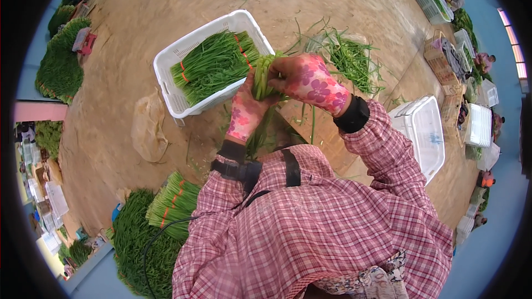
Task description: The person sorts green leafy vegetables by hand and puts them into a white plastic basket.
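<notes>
Stalks [261, 82], green and bunched, are held between the left hand [247, 108] and the right hand [310, 80], each grip closed on them, near the white perforated crate [175, 99] on the floor [166, 0].

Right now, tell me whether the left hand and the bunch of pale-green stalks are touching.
Touching. The head view shows it: the left hand grips the bunch of pale-green stalks, which lies directly against its fingers.

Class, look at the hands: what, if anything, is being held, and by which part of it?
The left hand and right hand together hold a bunch of green stalks, by its paler stem section.
</notes>
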`<state>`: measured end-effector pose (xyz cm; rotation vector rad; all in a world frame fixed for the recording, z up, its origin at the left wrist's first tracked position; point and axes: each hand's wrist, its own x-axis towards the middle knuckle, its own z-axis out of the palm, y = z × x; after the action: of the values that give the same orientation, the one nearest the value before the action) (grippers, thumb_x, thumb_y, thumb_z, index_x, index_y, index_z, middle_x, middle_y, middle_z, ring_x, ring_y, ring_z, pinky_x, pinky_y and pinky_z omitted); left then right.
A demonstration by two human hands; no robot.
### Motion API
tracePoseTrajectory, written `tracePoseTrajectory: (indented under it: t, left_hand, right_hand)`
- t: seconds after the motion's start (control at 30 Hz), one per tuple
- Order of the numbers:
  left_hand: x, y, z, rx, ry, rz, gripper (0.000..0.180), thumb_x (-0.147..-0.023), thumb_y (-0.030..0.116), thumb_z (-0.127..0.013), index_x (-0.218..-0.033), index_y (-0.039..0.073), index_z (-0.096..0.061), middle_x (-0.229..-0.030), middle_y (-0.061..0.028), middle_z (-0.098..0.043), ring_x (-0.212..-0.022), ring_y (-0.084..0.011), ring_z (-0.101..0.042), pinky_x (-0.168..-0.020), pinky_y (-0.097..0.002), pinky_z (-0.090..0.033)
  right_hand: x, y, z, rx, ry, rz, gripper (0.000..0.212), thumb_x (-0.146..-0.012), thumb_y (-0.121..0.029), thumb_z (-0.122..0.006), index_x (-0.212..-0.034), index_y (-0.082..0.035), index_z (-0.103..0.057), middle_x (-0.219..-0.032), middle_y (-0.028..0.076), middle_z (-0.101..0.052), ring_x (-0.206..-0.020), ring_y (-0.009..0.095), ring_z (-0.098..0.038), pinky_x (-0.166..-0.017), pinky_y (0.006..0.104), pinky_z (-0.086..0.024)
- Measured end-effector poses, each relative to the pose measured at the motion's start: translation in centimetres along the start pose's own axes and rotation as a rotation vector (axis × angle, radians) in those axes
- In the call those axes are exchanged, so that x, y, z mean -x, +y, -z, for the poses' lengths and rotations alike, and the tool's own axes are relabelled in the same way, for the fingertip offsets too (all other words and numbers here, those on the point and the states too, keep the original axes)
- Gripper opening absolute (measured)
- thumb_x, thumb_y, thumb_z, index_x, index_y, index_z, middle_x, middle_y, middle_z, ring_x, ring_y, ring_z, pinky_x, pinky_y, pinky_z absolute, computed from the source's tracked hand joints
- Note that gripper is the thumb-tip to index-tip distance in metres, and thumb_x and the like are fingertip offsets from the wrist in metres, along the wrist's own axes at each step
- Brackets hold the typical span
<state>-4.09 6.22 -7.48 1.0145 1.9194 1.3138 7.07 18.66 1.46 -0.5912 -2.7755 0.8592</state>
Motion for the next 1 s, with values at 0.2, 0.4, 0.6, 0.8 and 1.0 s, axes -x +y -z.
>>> tracePoseTrajectory:
  t: [0.2,0.4,0.6,0.8,1.0]
  left_hand:
    - [0.7,-2.8,0.8,-0.051,0.032,0.014,0.084,-0.067,0.021,-0.083,-0.139,0.005,-0.042,-0.117,-0.0151,-0.065,-0.105,-0.0246,-0.064,-0.087,-0.0337,-0.051]
    - [0.6,-5.4,1.2,-0.031,-0.020,0.030,0.084,-0.067,0.024,-0.082,-0.138,0.000,-0.042,-0.112,-0.0172,-0.066,-0.100,-0.0258,-0.066,-0.086,-0.0339,-0.052]
    - [0.6,-5.5,1.5,0.094,-0.044,0.031,0.069,-0.072,0.015,-0.077,-0.132,-0.004,-0.048,-0.111,-0.0122,-0.067,-0.096,-0.0211,-0.064,-0.087,-0.0298,-0.049]
    - [0.9,-3.1,2.2,0.141,-0.049,0.082,0.063,-0.073,0.014,-0.077,-0.128,-0.003,-0.051,-0.111,-0.0119,-0.067,-0.097,-0.0198,-0.064,-0.086,-0.0300,-0.050]
    - [-0.5,0.9,0.0,0.108,-0.100,0.006,0.067,-0.069,0.012,-0.080,-0.128,0.000,-0.052,-0.110,-0.0116,-0.068,-0.097,-0.0191,-0.065,-0.086,-0.0292,-0.051]
  right_hand:
    - [2.9,2.7,9.9,-0.276,0.308,-0.179,0.014,-0.084,-0.017,-0.070,-0.089,-0.005,-0.071,-0.079,0.005,-0.070,-0.070,0.012,-0.064,-0.064,0.0256,-0.051]
    - [9.6,14.3,27.4,-0.133,0.897,-0.551,0.031,-0.084,-0.036,-0.072,-0.105,-0.013,-0.073,-0.074,-0.004,-0.059,-0.059,0.005,-0.041,-0.053,0.0208,-0.034]
    - [11.6,24.0,29.4,0.755,0.727,-0.504,0.054,-0.081,-0.042,-0.074,-0.125,-0.015,-0.060,-0.091,0.010,-0.068,-0.087,0.018,-0.061,-0.076,0.0276,-0.047]
    - [7.9,13.9,1.6,-0.034,-0.087,-0.317,0.095,-0.073,-0.042,-0.081,-0.145,-0.004,-0.032,-0.141,0.022,-0.044,-0.125,0.035,-0.049,-0.107,0.0388,-0.039]
    - [5.6,5.9,-10.8,-0.954,-0.039,-0.355,0.082,-0.074,-0.025,-0.083,-0.139,0.000,-0.040,-0.135,0.017,-0.052,-0.119,0.024,-0.052,-0.099,0.0347,-0.043]
